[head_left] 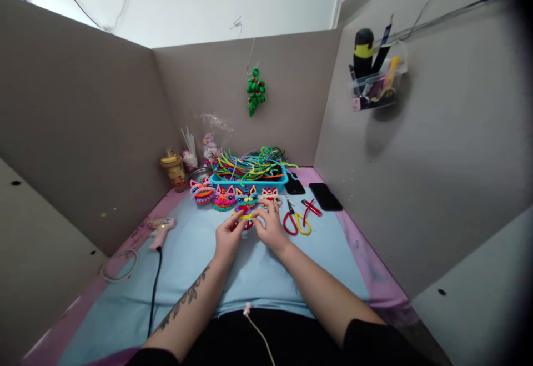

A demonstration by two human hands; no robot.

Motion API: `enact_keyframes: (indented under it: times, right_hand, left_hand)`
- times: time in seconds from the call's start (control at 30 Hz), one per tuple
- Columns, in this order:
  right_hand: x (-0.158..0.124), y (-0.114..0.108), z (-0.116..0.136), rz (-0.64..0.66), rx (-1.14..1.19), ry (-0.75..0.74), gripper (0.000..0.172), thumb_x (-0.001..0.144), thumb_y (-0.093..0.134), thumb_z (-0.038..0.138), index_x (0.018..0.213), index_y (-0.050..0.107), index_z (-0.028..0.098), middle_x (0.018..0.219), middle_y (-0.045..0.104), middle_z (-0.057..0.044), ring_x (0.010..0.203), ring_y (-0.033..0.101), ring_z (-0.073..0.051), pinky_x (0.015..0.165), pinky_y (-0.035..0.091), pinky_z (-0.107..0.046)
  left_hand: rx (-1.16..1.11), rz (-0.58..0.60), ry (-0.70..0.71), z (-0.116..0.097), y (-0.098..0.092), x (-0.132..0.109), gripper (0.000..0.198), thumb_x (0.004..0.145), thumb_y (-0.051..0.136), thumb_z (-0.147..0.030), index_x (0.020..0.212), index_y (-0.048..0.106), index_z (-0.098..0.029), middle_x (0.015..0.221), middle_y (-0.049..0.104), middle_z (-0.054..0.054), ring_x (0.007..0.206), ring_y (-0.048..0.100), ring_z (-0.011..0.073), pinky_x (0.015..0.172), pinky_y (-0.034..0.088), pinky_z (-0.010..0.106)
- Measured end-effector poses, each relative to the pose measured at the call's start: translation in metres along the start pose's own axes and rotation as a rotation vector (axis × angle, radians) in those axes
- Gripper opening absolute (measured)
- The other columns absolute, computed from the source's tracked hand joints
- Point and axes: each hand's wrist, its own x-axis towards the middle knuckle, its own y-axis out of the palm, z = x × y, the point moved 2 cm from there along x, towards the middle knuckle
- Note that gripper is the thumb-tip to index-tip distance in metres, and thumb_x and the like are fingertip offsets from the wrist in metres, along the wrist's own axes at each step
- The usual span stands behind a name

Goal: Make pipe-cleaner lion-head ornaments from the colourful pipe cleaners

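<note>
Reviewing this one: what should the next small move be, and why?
Probably a gentle right hand press on the small multicoloured piece, left hand steadying it: both hands' fingers gather there, while the scissors lie aside.

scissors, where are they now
In the head view, the scissors lie on the blue cloth, just right of the right hand.

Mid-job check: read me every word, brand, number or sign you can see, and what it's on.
No text can be read.
Cup by the left wall: markings too small and blurred to read.
Small pink patch at the clear wall holder: dark mark, too small to make out.
</note>
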Motion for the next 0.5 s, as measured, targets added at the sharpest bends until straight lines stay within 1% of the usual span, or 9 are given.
enact_keyframes:
  times: [0.13,0.3,0.5]
  right_hand:
    - [-0.0003,0.0019,-0.0010,-0.026,0.048,0.049,0.003,0.076,0.060,0.021,0.075,0.063,0.021,0.112,0.048,-0.007,0.112,0.043,-0.025,0.100,0.032,-0.043]
    - [-0.0005,0.0023,0.0011,-0.066,0.054,0.069,0.001,0.074,0.063,0.020,0.073,0.063,0.021,0.109,0.049,-0.007,0.110,0.044,-0.024,0.098,0.033,-0.042]
    - [-0.0020,0.0025,0.0035,-0.085,0.028,0.041,0.005,0.076,0.060,0.021,0.074,0.065,0.022,0.082,0.049,-0.004,0.088,0.049,-0.020,0.085,0.041,-0.037]
  left_hand:
    - [-0.011,-0.007,-0.002,-0.0003,0.0010,-0.0007,0.046,0.060,0.074,-0.038,0.099,0.071,-0.013,0.054,0.059,-0.001,0.048,0.046,0.0092,0.054,0.041,0.023]
    - [-0.010,-0.006,-0.002,0.0008,0.0009,-0.0009,0.048,0.062,0.073,-0.038,0.102,0.070,-0.013,0.052,0.056,-0.002,0.045,0.040,0.0072,0.049,0.037,0.022]
    - [-0.048,-0.021,-0.013,0.0013,0.0022,-0.0008,0.048,0.062,0.074,-0.036,0.103,0.069,-0.011,0.051,0.053,-0.004,0.044,0.036,0.0054,0.044,0.032,0.019]
